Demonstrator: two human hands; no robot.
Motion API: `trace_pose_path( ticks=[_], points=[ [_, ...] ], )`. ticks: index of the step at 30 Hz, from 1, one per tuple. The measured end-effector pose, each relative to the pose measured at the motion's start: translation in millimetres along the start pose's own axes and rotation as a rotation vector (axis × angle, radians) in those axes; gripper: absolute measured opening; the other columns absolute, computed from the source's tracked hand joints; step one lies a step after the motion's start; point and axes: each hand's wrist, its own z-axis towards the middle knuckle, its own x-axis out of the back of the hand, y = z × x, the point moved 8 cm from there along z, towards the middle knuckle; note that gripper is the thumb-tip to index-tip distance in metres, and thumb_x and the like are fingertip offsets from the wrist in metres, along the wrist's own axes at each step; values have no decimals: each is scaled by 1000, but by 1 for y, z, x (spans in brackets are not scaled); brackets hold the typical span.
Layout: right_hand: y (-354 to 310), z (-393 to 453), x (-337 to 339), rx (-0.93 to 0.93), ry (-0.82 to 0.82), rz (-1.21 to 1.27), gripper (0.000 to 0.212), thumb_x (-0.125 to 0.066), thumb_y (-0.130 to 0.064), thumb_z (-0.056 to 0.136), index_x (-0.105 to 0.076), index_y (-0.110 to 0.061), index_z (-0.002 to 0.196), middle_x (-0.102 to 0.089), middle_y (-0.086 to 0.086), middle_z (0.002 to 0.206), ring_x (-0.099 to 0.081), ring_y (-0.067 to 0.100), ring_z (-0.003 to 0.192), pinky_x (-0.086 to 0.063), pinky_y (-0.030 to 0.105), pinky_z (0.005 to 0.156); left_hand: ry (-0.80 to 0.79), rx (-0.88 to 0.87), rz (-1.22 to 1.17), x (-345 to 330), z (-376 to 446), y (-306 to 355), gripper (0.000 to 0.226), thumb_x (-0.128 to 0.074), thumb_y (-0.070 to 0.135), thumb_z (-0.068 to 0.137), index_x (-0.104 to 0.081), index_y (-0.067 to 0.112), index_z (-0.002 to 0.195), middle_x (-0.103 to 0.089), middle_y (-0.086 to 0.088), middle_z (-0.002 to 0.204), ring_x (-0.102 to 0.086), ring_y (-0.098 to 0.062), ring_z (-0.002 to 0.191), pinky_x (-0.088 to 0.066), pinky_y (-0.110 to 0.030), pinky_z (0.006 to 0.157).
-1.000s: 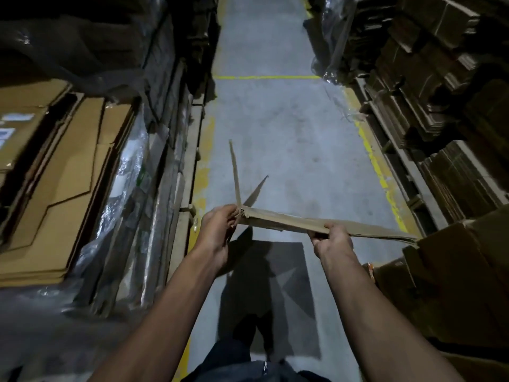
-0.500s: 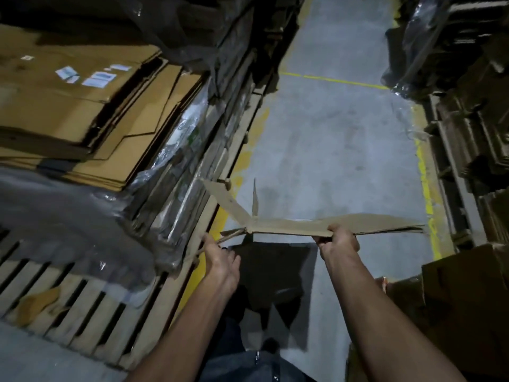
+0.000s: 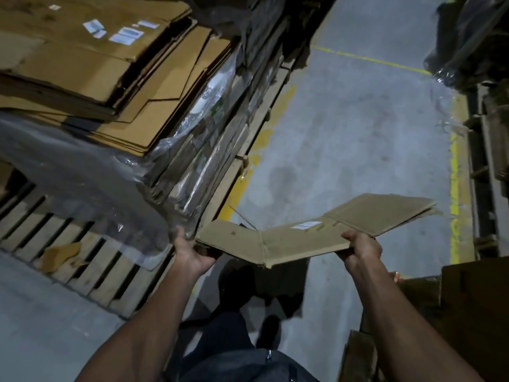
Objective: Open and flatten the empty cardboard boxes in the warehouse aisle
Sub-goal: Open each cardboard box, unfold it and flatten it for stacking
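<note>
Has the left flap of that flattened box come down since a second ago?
Yes. The flap that stood upright beside the left hand now lies nearly flat, reaching toward the wooden pallet. The camera also swung left.

Matt brown cardboard box (image 3: 303, 238) with creased folds, glossy crinkled plastic wrap (image 3: 82, 172) over stacked cardboard, rough wooden pallet (image 3: 91, 260), dull scuffed concrete floor (image 3: 344, 139).

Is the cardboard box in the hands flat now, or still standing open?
Flat: the cardboard box shows as thin layered sheets, bent slightly at a crease, gripped by the left hand and right hand.
</note>
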Motion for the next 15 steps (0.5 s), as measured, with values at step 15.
trace_pose_path(
  ticks=[15],
  points=[
    [14,-1,11,73,-18,-203,22,-59,11,87,-57,-11,89,-63,11,91,-61,25,78,-54,45,77,129,364,1166,48,48,-36,28,-68,21,94,-58,-2,107,-65,-22,94,-62,-35,82,-49,-52,93]
  ],
)
